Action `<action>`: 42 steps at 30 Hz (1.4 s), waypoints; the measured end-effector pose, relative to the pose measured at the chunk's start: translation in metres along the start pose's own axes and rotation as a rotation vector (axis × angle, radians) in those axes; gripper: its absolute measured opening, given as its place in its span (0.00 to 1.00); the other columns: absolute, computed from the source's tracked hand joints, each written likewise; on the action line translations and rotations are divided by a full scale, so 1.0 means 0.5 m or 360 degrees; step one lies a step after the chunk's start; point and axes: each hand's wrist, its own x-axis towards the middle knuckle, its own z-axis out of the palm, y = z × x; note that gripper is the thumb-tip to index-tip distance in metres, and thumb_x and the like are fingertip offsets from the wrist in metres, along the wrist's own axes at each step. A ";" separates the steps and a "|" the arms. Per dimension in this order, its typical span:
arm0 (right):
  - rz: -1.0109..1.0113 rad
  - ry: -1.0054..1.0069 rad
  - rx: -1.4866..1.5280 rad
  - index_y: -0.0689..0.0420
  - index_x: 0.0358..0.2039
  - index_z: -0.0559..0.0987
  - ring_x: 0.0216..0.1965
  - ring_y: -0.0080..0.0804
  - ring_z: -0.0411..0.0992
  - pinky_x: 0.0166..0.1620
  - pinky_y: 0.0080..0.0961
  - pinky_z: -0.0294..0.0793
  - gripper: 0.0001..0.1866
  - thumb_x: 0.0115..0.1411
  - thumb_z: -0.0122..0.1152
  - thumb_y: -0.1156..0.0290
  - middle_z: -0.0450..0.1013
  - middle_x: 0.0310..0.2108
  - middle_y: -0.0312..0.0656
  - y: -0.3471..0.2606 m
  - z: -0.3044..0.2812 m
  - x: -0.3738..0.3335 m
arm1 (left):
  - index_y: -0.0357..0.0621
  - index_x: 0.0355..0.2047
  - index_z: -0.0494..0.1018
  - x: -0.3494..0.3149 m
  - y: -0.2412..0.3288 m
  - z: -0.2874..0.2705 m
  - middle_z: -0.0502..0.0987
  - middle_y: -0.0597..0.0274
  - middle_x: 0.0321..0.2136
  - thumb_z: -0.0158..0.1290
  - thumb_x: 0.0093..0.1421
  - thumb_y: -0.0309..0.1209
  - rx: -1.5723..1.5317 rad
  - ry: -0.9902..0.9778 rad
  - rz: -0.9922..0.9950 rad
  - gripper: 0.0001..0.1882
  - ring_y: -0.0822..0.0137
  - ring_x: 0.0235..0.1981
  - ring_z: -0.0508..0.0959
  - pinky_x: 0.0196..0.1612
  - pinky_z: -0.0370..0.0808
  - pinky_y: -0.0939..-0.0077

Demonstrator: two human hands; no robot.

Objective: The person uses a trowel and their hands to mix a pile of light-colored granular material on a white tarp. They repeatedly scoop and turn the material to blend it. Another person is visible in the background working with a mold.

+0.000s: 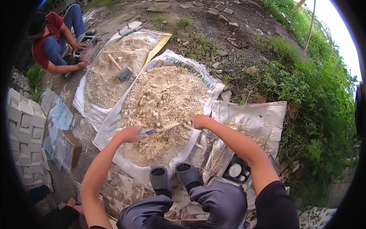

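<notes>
My left hand (131, 134) is closed around the grey handle of a flat, dust-covered trowel-like tool (167, 127). Its pale blade points right, low over a heap of crumbly beige powder and lumps (162, 99). Near the blade's far end, my right hand (199, 122) is curled at the heap's right edge; whatever its fingers hold is hidden. Under the heap lies a spread white woven sack (105, 139), its near edge by my dark slippers (160, 178).
A mallet (124, 74) lies on a second heap (100, 82), far left. Beyond, a co-worker (53, 42) handles a metal mould (87, 42). Pale blocks (24, 129) and a board (68, 150) stand left. A black mould (237, 170) sits right; another person's hand (75, 206) shows lower left.
</notes>
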 end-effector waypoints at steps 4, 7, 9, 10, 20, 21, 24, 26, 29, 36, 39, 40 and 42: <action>0.0803 -0.0739 0.0569 0.65 0.27 0.82 0.33 0.41 0.80 0.32 0.39 0.77 0.13 0.51 0.49 0.74 0.80 0.30 0.50 0.010 0.045 -0.035 | 0.43 0.34 0.68 -0.091 0.036 0.032 0.69 0.67 0.20 0.49 0.65 0.50 -0.1218 -0.0077 -0.0507 0.21 0.79 0.20 0.70 0.16 0.65 0.82; 0.0792 -0.0651 0.0488 0.65 0.29 0.81 0.33 0.41 0.80 0.34 0.39 0.78 0.12 0.51 0.49 0.74 0.79 0.30 0.51 0.130 0.311 -0.028 | 0.39 0.35 0.68 -0.088 0.042 0.142 0.72 0.59 0.23 0.47 0.66 0.47 -0.1307 0.0499 -0.0489 0.20 0.66 0.22 0.72 0.22 0.69 0.71; 0.0532 -0.0221 0.0229 0.68 0.32 0.79 0.36 0.45 0.79 0.40 0.42 0.78 0.13 0.51 0.51 0.73 0.78 0.29 0.56 0.133 0.414 -0.069 | 0.36 0.37 0.68 -0.085 0.045 0.209 0.78 0.48 0.26 0.47 0.66 0.48 -0.0869 0.0941 -0.0607 0.23 0.48 0.27 0.79 0.32 0.74 0.59; 0.0658 0.0077 0.0132 0.69 0.34 0.78 0.38 0.46 0.79 0.42 0.42 0.78 0.14 0.52 0.52 0.71 0.78 0.31 0.57 0.164 0.453 -0.097 | 0.34 0.40 0.66 -0.039 0.076 0.233 0.78 0.44 0.28 0.47 0.65 0.47 -0.0897 0.1033 -0.0648 0.23 0.44 0.31 0.78 0.35 0.73 0.57; 0.1160 0.0990 0.1057 0.78 0.41 0.69 0.44 0.64 0.73 0.51 0.45 0.72 0.29 0.53 0.56 0.59 0.72 0.40 0.68 0.020 0.407 -0.139 | 0.23 0.57 0.49 -0.077 -0.065 0.374 0.74 0.27 0.40 0.53 0.58 0.39 -0.0867 0.0884 -0.0694 0.38 0.37 0.46 0.75 0.49 0.71 0.54; 0.1188 0.1099 0.0997 0.78 0.40 0.70 0.44 0.64 0.73 0.51 0.46 0.71 0.29 0.53 0.57 0.58 0.73 0.40 0.68 0.045 0.424 -0.151 | 0.23 0.57 0.49 -0.076 -0.029 0.348 0.73 0.26 0.42 0.54 0.58 0.38 -0.1108 0.0722 -0.0669 0.38 0.37 0.47 0.75 0.50 0.71 0.55; 0.1252 0.1255 0.1146 0.74 0.37 0.73 0.41 0.62 0.74 0.49 0.48 0.72 0.22 0.55 0.52 0.63 0.74 0.35 0.67 -0.001 0.397 -0.112 | 0.24 0.57 0.52 -0.114 -0.044 0.310 0.73 0.26 0.44 0.55 0.57 0.40 -0.1058 0.0752 -0.0793 0.38 0.38 0.48 0.74 0.52 0.70 0.56; 0.1188 0.1409 0.1345 0.72 0.33 0.75 0.39 0.58 0.76 0.46 0.46 0.73 0.18 0.57 0.50 0.65 0.75 0.32 0.65 -0.018 0.359 -0.080 | 0.24 0.57 0.52 -0.127 -0.055 0.296 0.72 0.26 0.45 0.55 0.57 0.43 -0.0915 0.0750 -0.0814 0.39 0.38 0.49 0.74 0.53 0.69 0.56; 0.1020 0.1370 0.1800 0.70 0.34 0.75 0.34 0.53 0.77 0.42 0.43 0.74 0.18 0.57 0.53 0.64 0.76 0.29 0.60 0.034 0.305 -0.069 | 0.24 0.58 0.52 -0.092 -0.015 0.322 0.71 0.25 0.47 0.55 0.57 0.49 -0.0823 0.0756 -0.0884 0.43 0.38 0.51 0.73 0.55 0.68 0.56; 0.0208 0.0835 0.2301 0.59 0.36 0.71 0.16 0.21 0.64 0.18 0.24 0.68 0.13 0.66 0.52 0.60 0.65 0.21 0.33 -0.141 0.212 -0.100 | 0.22 0.58 0.53 -0.065 -0.034 0.421 0.70 0.25 0.48 0.56 0.53 0.57 -0.0868 0.0820 -0.1143 0.51 0.39 0.52 0.73 0.55 0.69 0.58; 0.0300 0.0461 0.1875 0.58 0.37 0.71 0.17 0.21 0.63 0.19 0.25 0.67 0.16 0.67 0.48 0.57 0.64 0.21 0.33 -0.113 0.288 -0.072 | 0.21 0.57 0.53 -0.036 -0.034 0.442 0.72 0.26 0.46 0.57 0.52 0.56 -0.0964 0.0848 -0.1166 0.50 0.38 0.50 0.73 0.53 0.70 0.57; 0.0207 0.0705 0.1570 0.56 0.37 0.71 0.17 0.20 0.62 0.20 0.24 0.66 0.18 0.69 0.45 0.52 0.64 0.20 0.32 -0.053 0.329 -0.046 | 0.20 0.56 0.53 0.001 -0.036 0.432 0.73 0.27 0.44 0.57 0.53 0.53 -0.0976 0.0849 -0.1053 0.48 0.40 0.47 0.75 0.49 0.72 0.57; 0.0182 0.0450 0.2069 0.56 0.37 0.71 0.18 0.20 0.62 0.20 0.23 0.66 0.20 0.69 0.45 0.51 0.63 0.20 0.31 -0.124 0.309 -0.019 | 0.19 0.55 0.54 -0.085 -0.157 0.425 0.75 0.29 0.40 0.57 0.55 0.48 -0.0857 0.0849 -0.1102 0.44 0.43 0.41 0.80 0.42 0.76 0.57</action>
